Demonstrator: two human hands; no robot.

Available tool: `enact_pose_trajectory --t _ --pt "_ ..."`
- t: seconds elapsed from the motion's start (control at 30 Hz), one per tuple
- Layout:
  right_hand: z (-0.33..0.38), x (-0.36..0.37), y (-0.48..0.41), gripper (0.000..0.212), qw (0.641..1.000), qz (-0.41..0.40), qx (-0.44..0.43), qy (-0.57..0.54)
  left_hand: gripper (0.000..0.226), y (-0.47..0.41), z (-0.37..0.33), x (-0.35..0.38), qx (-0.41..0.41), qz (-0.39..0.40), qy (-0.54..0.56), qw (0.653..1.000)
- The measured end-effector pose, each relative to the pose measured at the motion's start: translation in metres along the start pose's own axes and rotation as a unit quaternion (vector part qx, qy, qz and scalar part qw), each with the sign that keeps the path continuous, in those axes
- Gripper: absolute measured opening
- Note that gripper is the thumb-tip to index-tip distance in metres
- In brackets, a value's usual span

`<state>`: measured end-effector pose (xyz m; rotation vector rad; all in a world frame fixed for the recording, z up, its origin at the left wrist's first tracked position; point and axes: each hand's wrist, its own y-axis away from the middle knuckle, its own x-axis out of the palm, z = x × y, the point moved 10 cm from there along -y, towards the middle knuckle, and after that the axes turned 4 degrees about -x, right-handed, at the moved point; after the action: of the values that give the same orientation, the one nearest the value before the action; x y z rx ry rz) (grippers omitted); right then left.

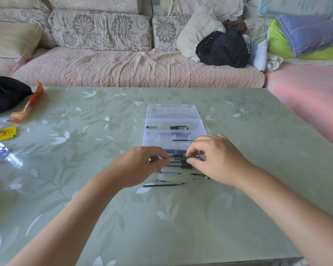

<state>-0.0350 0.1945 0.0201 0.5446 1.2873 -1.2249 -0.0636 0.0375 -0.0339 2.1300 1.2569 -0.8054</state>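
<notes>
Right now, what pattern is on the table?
The table is pale green with white leaves, clearest in the head view.

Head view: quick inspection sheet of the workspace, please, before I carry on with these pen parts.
Surface: green leaf-patterned table, glossy.
Job's things: thin pen part held between both hands; open clear box behind it, pen pieces inside; loose refills on the table nearer the person.
Clutter: black bag, orange wrapper, yellow packet and clear bottle at the left edge.
Grippers: left hand and right hand each pinch one end of the thin pen part.
Cables: nothing seen on the table.
Surroundings: sofa behind the table, dark clothing and folded bedding on it.
</notes>
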Motion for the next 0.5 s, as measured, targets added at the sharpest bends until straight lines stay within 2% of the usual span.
enact_pose_trajectory --t 0.17,0.3,0.5 --pt "0.012 0.009 -0.001 0.005 0.999 0.009 -0.015 -0.028 0.017 0.002 -0.009 0.014 0.008 0.041 0.049 0.998" --pt "0.006 0.008 0.0 0.01 1.0 0.011 0.0 -0.02 0.016 0.002 -0.009 0.015 0.005 0.039 0.051 0.998" --pt "0.002 0.009 0.004 0.005 0.997 0.033 0.019 -0.07 0.01 0.002 -0.009 0.017 0.01 0.042 0.058 0.997"
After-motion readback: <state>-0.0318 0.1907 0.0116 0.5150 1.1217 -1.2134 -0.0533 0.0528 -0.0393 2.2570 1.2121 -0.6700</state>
